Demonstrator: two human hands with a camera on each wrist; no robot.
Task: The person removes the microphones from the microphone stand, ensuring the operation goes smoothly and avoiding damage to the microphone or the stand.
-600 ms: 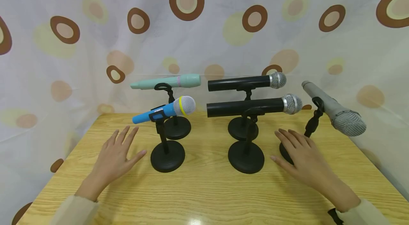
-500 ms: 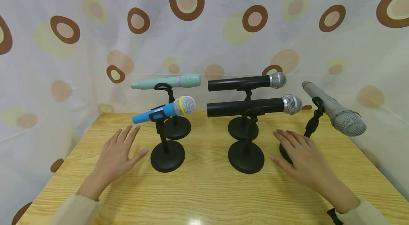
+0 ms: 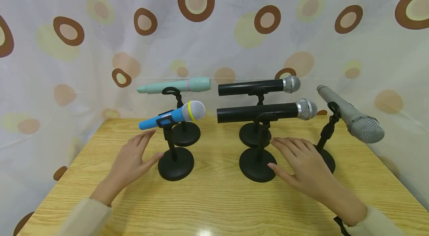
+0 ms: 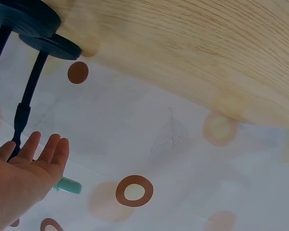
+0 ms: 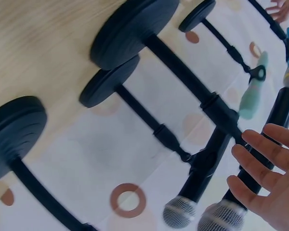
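My left hand (image 3: pixel 132 159) hovers with spread fingers beside the stand of a blue microphone (image 3: pixel 152 122) with a yellow ring. It holds nothing. My right hand (image 3: pixel 306 167), fingers extended and thumb apart, is at the right of the round-based stand (image 3: pixel 257 165) of the front black microphone (image 3: pixel 251 112). Whether it touches that base cannot be told. In the right wrist view the right palm (image 5: pixel 274 185) shows bare, near the black microphones. The left wrist view has the left hand (image 4: pixel 31 173) in front of part of a mint-green microphone (image 4: pixel 70 186).
Behind the blue one, the mint-green microphone (image 3: pixel 174 86) lies on its stand. A second black microphone (image 3: pixel 249 87) sits at the back. At the right, a grey microphone (image 3: pixel 340 102) tilts toward me. The wooden table (image 3: pixel 214 206) meets a patterned cloth (image 3: pixel 228 53).
Both hands have moved inward, the left to the right and the right to the left, closer to the front stands. The microphones have not moved.
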